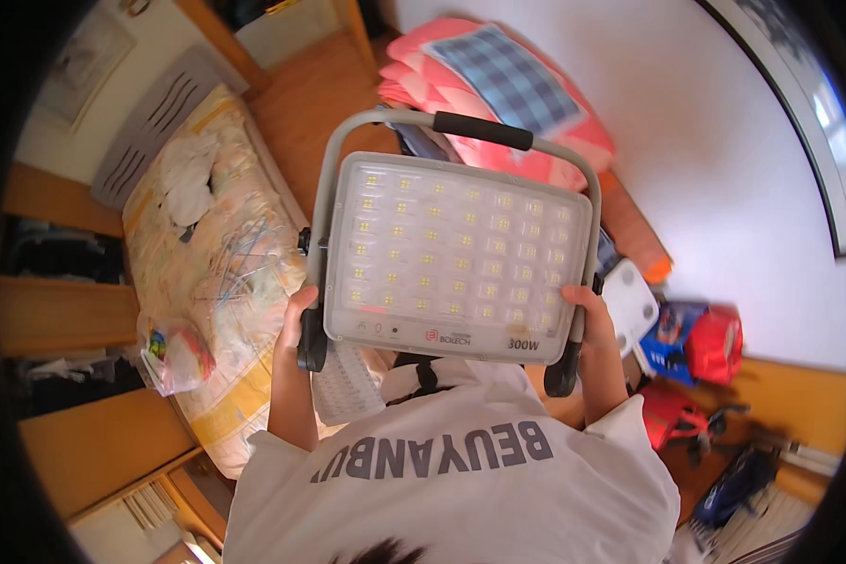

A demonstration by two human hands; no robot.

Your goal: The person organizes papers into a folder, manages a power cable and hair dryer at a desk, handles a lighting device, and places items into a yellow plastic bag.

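A rectangular LED floodlight (451, 254) with a grey frame and a clear front over rows of small yellow LEDs faces up at the camera, its lamps unlit. Around its top and sides runs a grey tubular stand with a black foam grip (483, 130) and black end feet. My left hand (300, 314) grips the stand at the lamp's left edge, thumb on the tube. At the right edge my right hand (592, 314) holds the lamp, its thumb on the front rim. The other fingers of both hands are hidden behind it.
A bed with a patterned cover (211, 366) lies on the left, bearing wire hangers (243, 261), a white cloth (189, 180) and a plastic bag (176, 356). Pink bedding (430, 84) with a plaid pillow (505, 79) is beyond the lamp. A blue-and-red bag (691, 342) stands at right.
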